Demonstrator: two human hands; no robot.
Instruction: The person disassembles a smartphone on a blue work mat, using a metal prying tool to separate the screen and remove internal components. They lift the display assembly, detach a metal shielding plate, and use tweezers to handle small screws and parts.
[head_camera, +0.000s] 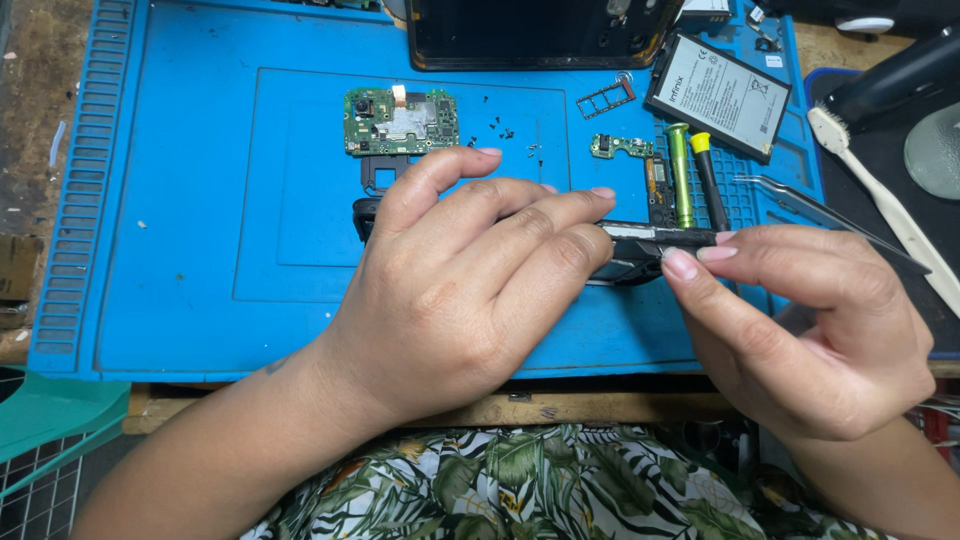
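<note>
My left hand (470, 280) lies over a black plastic phone part (650, 240) and holds it above the blue mat (190, 200). My right hand (800, 320) pinches the right end of the same black part with thumb and forefinger. Most of the part is hidden under my left fingers; a dark end shows at its left (364, 215). A green circuit board (400, 122) lies on the mat just beyond my left hand, with a black bracket (385, 172) below it.
Small screws (505, 128) are scattered by the board. A small green board (620, 147), a SIM tray (606, 97), a flat battery (718, 95), two screwdrivers (695, 175), metal tweezers (800, 205), a white brush (880, 200) and a dark phone body (535, 35) lie at the back and right.
</note>
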